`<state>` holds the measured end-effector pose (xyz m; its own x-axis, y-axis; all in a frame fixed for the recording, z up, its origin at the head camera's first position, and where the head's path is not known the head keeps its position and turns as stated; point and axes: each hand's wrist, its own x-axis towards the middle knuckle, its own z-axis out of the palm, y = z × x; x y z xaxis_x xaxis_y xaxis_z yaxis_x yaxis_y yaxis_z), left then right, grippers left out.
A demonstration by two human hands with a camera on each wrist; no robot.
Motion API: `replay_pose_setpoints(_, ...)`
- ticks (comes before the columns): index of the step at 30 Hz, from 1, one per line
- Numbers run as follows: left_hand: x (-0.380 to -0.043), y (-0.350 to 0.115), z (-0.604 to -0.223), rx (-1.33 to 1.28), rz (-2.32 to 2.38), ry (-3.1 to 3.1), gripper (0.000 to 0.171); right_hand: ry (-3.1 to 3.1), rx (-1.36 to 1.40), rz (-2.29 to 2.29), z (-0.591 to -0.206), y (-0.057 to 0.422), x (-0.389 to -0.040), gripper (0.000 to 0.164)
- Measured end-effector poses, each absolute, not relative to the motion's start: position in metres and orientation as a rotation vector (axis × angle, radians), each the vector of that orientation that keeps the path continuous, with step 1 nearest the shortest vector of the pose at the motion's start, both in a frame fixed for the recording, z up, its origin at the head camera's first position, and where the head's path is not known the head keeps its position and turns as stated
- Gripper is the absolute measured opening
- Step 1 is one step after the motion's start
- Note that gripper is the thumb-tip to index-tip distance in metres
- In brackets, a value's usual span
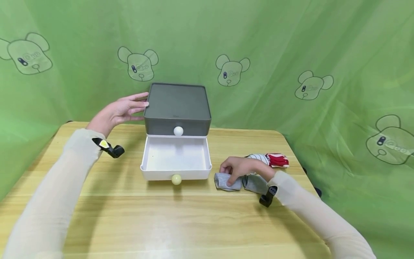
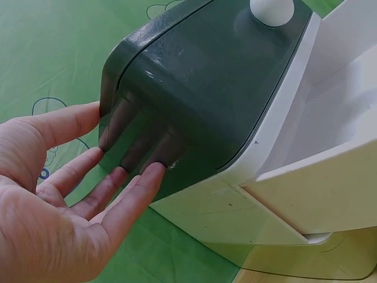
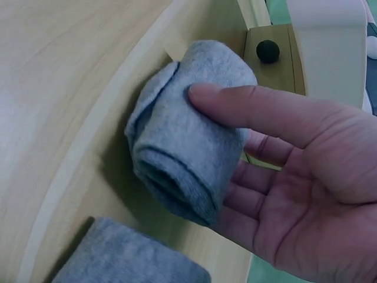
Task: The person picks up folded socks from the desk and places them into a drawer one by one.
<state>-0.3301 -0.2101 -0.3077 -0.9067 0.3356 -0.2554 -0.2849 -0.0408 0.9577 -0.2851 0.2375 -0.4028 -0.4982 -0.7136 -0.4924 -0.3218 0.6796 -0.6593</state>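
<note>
My left hand [image 1: 121, 110] has its fingers spread, with the fingertips resting on the left side of a dark grey-topped drawer box [image 1: 177, 102]. In the left wrist view those fingers [image 2: 141, 197] lie against the dark side wall. The box's white lower drawer [image 1: 176, 156] is pulled out and has nothing in it. To the right of it, my right hand [image 1: 239, 168] pinches a rolled grey sock [image 3: 194, 130] between thumb and fingers, close over the table. Beside it lies a second rolled grey sock [image 3: 132, 256], partly covered by the wrist in the head view.
Behind the right wrist lie a white striped roll [image 1: 260, 157] and a red and white roll [image 1: 277, 160]. The upper drawer has a white knob [image 1: 178, 131], the lower one a pale yellow knob [image 1: 176, 179]. A green curtain [image 1: 275, 43] hangs behind the wooden table [image 1: 168, 223].
</note>
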Motion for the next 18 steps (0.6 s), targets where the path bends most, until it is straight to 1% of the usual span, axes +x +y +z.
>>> replay_pose_setpoints(11, -0.328, -0.209, -0.309, 0.082, 1.993, 1.844, 0.073, 2.009, -0.757, -0.675, -0.395, 0.238, -0.289, 0.033)
replay_pose_setpoints(18, -0.326, -0.212, -0.309, 0.115, 1.964, 1.885, 0.074, 1.986, -0.810, -0.654, -0.375, 0.236, -0.294, 0.037)
